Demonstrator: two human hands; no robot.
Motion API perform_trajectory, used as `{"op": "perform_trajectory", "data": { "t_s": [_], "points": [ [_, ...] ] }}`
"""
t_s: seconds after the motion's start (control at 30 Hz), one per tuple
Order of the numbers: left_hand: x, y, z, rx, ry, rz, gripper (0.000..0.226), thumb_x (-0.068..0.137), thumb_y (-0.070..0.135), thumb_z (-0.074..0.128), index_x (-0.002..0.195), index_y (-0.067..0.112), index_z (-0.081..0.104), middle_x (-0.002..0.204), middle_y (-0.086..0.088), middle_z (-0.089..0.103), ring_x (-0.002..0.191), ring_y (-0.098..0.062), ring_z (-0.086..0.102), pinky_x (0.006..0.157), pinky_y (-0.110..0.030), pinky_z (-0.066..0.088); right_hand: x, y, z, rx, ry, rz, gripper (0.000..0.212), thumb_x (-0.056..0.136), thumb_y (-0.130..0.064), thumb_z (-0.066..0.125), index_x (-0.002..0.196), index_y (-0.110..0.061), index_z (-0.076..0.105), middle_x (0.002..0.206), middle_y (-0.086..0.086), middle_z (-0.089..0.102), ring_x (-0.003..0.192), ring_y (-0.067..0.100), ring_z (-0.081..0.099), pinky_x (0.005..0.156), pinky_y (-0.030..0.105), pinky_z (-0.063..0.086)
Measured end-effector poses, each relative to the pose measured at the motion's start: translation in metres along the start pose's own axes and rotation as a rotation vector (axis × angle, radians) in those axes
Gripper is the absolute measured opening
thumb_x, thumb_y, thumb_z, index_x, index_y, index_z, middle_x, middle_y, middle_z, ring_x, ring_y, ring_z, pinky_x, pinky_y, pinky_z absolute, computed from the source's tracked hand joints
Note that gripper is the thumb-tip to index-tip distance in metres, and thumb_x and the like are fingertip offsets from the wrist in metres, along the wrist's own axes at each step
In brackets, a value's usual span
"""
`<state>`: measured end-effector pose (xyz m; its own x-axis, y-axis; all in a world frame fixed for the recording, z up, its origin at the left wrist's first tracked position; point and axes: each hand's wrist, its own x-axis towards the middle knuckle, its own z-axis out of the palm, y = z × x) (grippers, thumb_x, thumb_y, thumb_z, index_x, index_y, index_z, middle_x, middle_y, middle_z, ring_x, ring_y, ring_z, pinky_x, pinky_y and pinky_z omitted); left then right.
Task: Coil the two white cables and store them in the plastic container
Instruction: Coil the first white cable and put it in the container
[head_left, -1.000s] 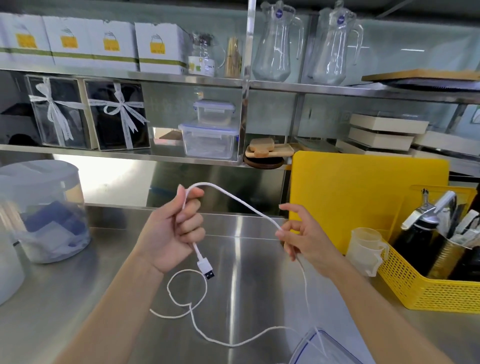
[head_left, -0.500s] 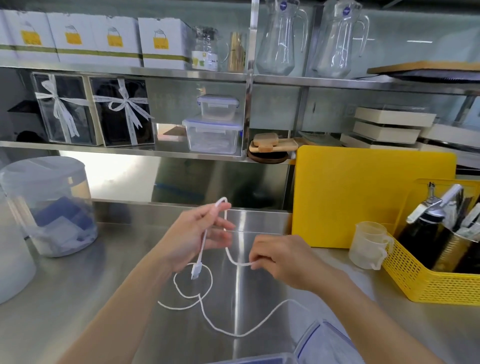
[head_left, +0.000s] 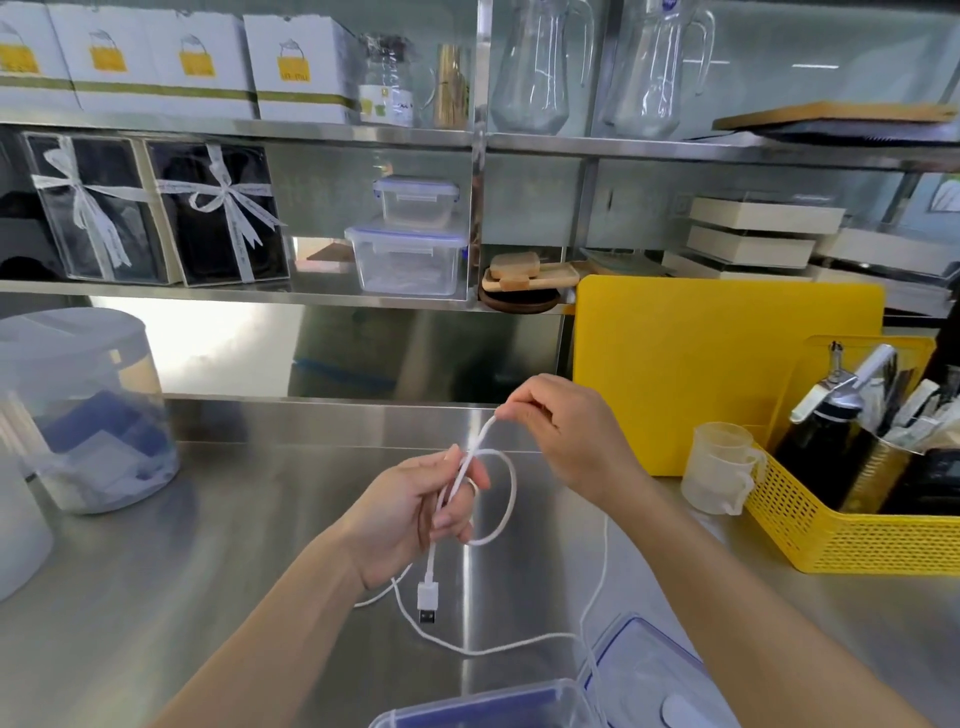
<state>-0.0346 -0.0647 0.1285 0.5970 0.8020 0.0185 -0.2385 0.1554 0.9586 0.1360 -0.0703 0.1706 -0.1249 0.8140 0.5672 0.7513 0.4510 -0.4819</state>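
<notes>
While our left hand closes its fingers around the white cable just above the plug, our right hand pinches the same cord between thumb and fingertips a little farther and higher. Between the two grips the thin, smooth cord bends into one round loop, and its flat USB plug hangs below our left palm. From there the slack trails in loose curves over the brushed steel counter toward the near right, where it meets the clear plastic container with its blue-edged rim. That container is cut off by the near edge of our view, so we cannot tell what lies inside. A lid beside it is partly cropped too. We can make out only one cable clearly.
</notes>
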Motion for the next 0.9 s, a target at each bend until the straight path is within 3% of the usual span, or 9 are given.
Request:
{"op": "perform_trajectory", "data": {
  "t_s": [0.13,0.3,0.4,0.5,0.63,0.7,0.77,0.83,0.9],
  "points": [
    [-0.002,0.000,0.005,-0.110,-0.041,0.058,0.031,0.091,0.029,0.044,0.067,0.013,0.055,0.037,0.009,0.028,0.034,-0.007,0.024,0.047,-0.023,0.044,0.003,0.006,0.004,0.073,0.014,0.097,0.023,0.085,-0.032,0.060,0.077,-0.011,0.061,0.067,-0.001,0.057,0.063,0.014,0.050,0.056,0.030,0.042],
    [-0.010,0.022,-0.002,-0.371,0.055,0.136,0.031,0.084,0.035,0.045,0.064,0.014,0.055,0.043,0.009,0.015,0.035,-0.007,0.007,0.032,-0.015,0.014,-0.009,0.028,0.005,0.441,-0.055,0.407,0.010,0.089,-0.023,0.057,0.085,-0.014,0.053,0.061,0.002,0.050,0.047,0.009,0.041,0.042,0.020,0.033],
    [-0.014,0.034,-0.011,-0.391,0.050,0.175,0.025,0.075,0.037,0.059,0.069,0.012,0.058,0.038,0.010,0.026,0.037,-0.007,0.008,0.028,-0.014,0.019,-0.023,0.034,0.008,0.654,-0.168,0.496,0.009,0.091,-0.019,0.054,0.097,-0.019,0.048,0.063,0.005,0.049,0.042,0.009,0.037,0.037,0.021,0.032],
    [-0.014,0.043,-0.012,-0.476,0.072,0.225,0.031,0.087,0.035,0.042,0.072,0.013,0.057,0.046,0.006,0.014,0.038,-0.008,0.007,0.028,-0.014,0.031,-0.031,0.028,0.014,0.680,-0.344,0.429,0.015,0.093,-0.017,0.051,0.104,-0.026,0.047,0.063,0.001,0.049,0.041,0.009,0.036,0.036,0.019,0.033],
    [-0.018,0.054,-0.018,-0.499,0.162,0.281,0.034,0.088,0.034,0.039,0.071,0.014,0.060,0.051,0.004,0.011,0.041,-0.010,0.006,0.040,-0.023,0.049,-0.034,0.025,0.022,0.400,-0.303,0.362,0.020,0.094,-0.017,0.050,0.097,-0.036,0.050,0.074,-0.002,0.055,0.051,0.008,0.048,0.043,0.017,0.042],
    [-0.019,0.052,-0.020,-0.502,0.174,0.259,0.032,0.090,0.033,0.037,0.073,0.013,0.056,0.048,0.005,0.012,0.041,-0.010,0.006,0.042,-0.028,0.053,-0.034,0.027,0.022,0.097,-0.307,0.258,0.023,0.093,-0.018,0.050,0.105,-0.036,0.056,0.093,-0.007,0.063,0.081,0.010,0.058,0.068,0.018,0.049],
    [-0.017,0.045,-0.022,-0.442,0.184,0.223,0.031,0.091,0.033,0.036,0.075,0.013,0.053,0.040,0.007,0.021,0.040,-0.010,0.007,0.050,-0.035,0.058,-0.033,0.023,0.022,-0.103,-0.446,0.147,0.031,0.092,-0.018,0.054,0.121,-0.029,0.056,0.113,-0.006,0.064,0.097,0.010,0.057,0.082,0.021,0.046],
    [-0.011,0.037,-0.023,-0.353,0.181,0.188,0.035,0.095,0.033,0.033,0.073,0.013,0.051,0.038,0.009,0.029,0.036,-0.007,0.011,0.063,-0.043,0.060,-0.031,0.010,0.020,-0.188,-0.633,0.072,0.033,0.089,-0.017,0.057,0.121,-0.024,0.057,0.111,-0.002,0.066,0.087,0.012,0.057,0.078,0.027,0.049],
    [-0.006,0.029,-0.022,-0.262,0.197,0.150,0.037,0.098,0.033,0.031,0.073,0.013,0.049,0.040,0.007,0.030,0.033,-0.006,0.022,0.073,-0.050,0.059,-0.030,-0.006,0.016,-0.203,-0.755,-0.043,0.025,0.087,-0.014,0.056,0.110,-0.016,0.063,0.091,0.003,0.069,0.072,0.018,0.057,0.069,0.035,0.053]
  ]
}}
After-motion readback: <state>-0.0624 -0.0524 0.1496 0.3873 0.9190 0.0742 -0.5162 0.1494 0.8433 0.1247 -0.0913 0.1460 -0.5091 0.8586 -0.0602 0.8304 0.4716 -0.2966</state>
